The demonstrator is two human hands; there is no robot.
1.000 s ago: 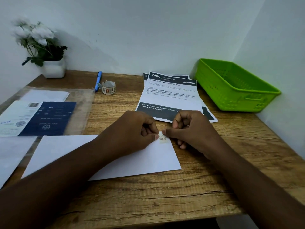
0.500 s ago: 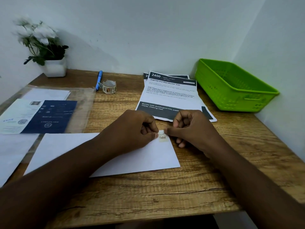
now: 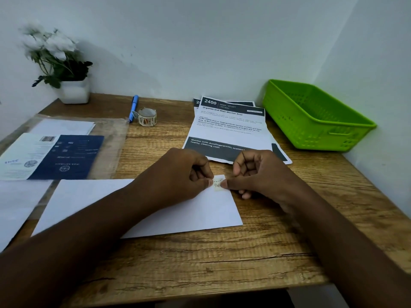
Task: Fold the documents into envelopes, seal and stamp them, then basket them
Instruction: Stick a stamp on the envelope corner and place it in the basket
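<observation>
Both hands [image 3: 219,174] curled, fingertips pinching small cream stamp [image 3: 218,183] on white envelope's [image 3: 191,210] corner

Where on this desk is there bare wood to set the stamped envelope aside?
Bare wood runs along the front edge below the envelope, and right of the right hand below the green basket. The left side is crowded with a plastic sleeve and papers.
</observation>
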